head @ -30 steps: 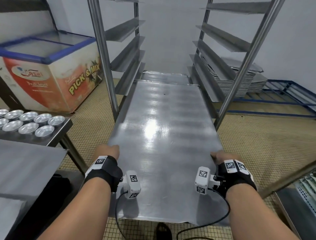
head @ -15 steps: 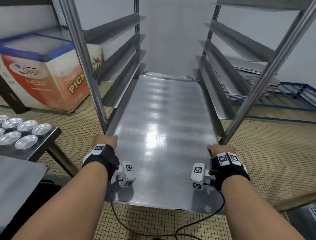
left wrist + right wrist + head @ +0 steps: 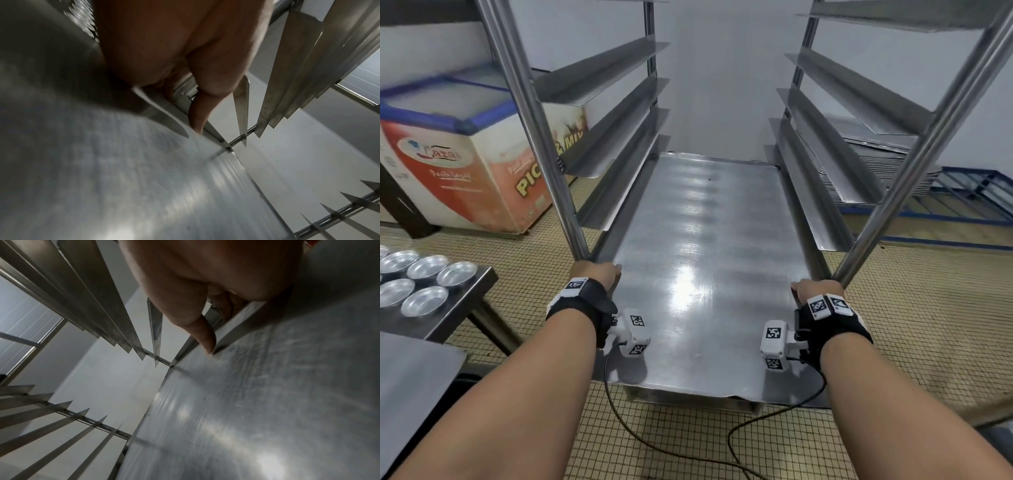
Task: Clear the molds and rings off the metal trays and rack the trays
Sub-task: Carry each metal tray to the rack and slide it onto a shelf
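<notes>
A large bare metal tray [image 3: 705,267] lies flat, most of its length between the rails of the steel rack [image 3: 616,192], its near end sticking out toward me. My left hand [image 3: 594,274] grips the tray's left edge beside the rack's front left post [image 3: 541,144]. My right hand [image 3: 813,291] grips the right edge beside the front right post [image 3: 914,164]. In the left wrist view the thumb [image 3: 200,110] lies on top of the tray [image 3: 144,178] with fingers under the rim. The right wrist view shows my thumb [image 3: 205,335] on the tray [image 3: 267,402] likewise.
Several round metal molds [image 3: 424,277] sit on a steel table [image 3: 465,308] at the left. A chest freezer [image 3: 465,161] stands behind it. A stack of trays [image 3: 887,161] lies on a blue frame [image 3: 969,205] at the right. Angled rails [image 3: 835,164] line both rack sides.
The tray has slid further into the rack, and both hands have moved forward with it until they are level with the front posts.
</notes>
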Available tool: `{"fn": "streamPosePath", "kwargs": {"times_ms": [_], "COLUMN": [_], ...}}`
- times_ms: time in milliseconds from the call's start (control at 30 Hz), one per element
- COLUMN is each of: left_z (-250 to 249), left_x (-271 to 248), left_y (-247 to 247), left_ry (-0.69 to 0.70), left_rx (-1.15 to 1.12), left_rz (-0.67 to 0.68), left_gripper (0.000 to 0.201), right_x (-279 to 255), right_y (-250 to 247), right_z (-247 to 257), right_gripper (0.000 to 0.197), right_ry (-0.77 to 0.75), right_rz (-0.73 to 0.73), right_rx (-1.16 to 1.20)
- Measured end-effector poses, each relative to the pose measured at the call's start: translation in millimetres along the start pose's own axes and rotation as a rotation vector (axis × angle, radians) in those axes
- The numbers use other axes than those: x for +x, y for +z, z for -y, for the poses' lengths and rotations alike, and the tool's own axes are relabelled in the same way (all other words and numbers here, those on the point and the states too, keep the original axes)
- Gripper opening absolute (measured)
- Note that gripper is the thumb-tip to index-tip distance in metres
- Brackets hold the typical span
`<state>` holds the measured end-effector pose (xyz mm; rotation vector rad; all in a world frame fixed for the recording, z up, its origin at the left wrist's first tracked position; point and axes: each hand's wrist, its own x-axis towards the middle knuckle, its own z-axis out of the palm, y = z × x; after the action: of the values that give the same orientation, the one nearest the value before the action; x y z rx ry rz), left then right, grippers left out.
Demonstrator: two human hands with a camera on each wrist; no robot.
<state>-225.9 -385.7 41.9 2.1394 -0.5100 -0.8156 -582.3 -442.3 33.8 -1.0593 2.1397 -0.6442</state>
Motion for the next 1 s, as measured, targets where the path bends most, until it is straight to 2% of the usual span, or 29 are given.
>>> {"fn": "streamPosePath", "kwargs": {"times_ms": [67,133,267,433,500,600,667,700,733,867,1000], "left_z": [-0.2,4.8,5.5,15.3,24.8,45.5,61.0,67.2,72.7,82.7,81.7], "left_x": [-1.3,-3.0,-30.2,-69.6,-86.7,-108.1,-112.1,-112.8,-112.0,-107.6,-94.8], "left_y": [-5.2,-10.9,-26.4,-47.0,-54.8,-63.7,-64.4,-63.0,-59.8,-45.0,-36.2], "left_ry": [0.044,0.071,0.210,0.460,0.551,0.638,0.684,0.715,0.744,0.773,0.776], "left_rx": [0.024,0.046,0.446,0.900,0.990,1.040,1.108,1.142,1.164,1.196,1.183], "left_rz": [0.086,0.128,0.225,0.398,0.451,0.531,0.534,0.515,0.479,0.385,0.382], "left_gripper": [0.047,0.055,0.075,0.069,0.068,0.093,0.112,0.115,0.111,0.091,0.089], "right_x": [-7.0,-17.9,-44.2,-82.7,-104.4,-135.9,-149.2,-152.3,-155.1,-162.1,-155.2], "right_y": [-4.8,-8.8,-14.7,-17.8,-19.1,-17.7,-14.7,-13.0,-11.5,-5.6,-0.7], "right_z": [1.4,1.1,-1.8,-17.5,-29.0,-52.2,-64.6,-69.7,-73.5,-75.7,-74.3], "right_gripper": [0.044,0.044,0.042,0.041,0.051,0.085,0.100,0.101,0.097,0.059,0.060], "right_ry": [-0.011,-0.028,-0.097,-0.192,-0.263,-0.431,-0.531,-0.582,-0.624,-0.759,-0.816], "right_rz": [0.005,0.010,0.002,0.049,0.120,0.297,0.360,0.356,0.339,0.272,0.251], "right_rx": [0.030,0.022,-0.075,-0.113,-0.109,-0.142,-0.317,-0.419,-0.494,-0.743,-0.893]}}
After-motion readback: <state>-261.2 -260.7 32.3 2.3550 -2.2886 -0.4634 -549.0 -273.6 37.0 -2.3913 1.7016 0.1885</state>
